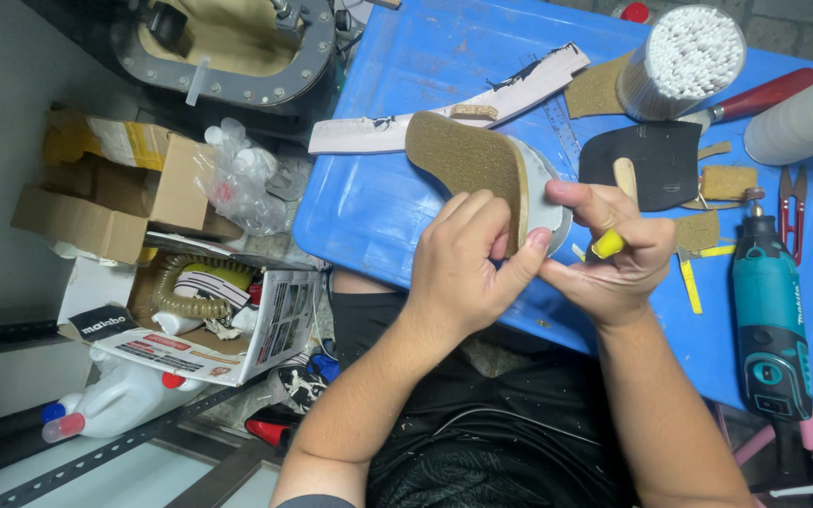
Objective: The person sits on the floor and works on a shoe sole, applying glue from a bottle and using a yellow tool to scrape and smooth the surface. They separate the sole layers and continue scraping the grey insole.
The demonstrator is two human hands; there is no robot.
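A cork-faced sole piece (pixel 470 160) is held on edge above the near rim of the blue plastic lid (pixel 369 207); its tan, speckled face is turned to the left, a pale grey layer is seen behind it, and its edge is shown as a thin light stripe. It is clasped by the left hand (pixel 468 268), whose fingers are curled over the near end and whose thumb is pressed against the edge; the right hand (pixel 613 249) is closed around a yellow-handled tool (pixel 608 244), with a wooden stick (pixel 625 177) rising above the knuckles, and its index finger is laid on the grey layer.

To the left, on the floor, an open brown cardboard box (pixel 110 188) is seen, with a crumpled clear plastic bag (pixel 242 179) beside it; below, a white printed carton (pixel 199 329) is filled with a ribbed hose, and a white jug with a red cap (pixel 119 395) is lain beside it.

On the blue surface a long white strip (pixel 444 108), a round tub of cotton swabs (pixel 684 56), a black leather piece (pixel 656 160), small cork scraps (pixel 726 182), a red-handled tool (pixel 764 94), red snips (pixel 789 212) and a teal rotary tool (pixel 769 320) are spread behind and to the right of the hands.
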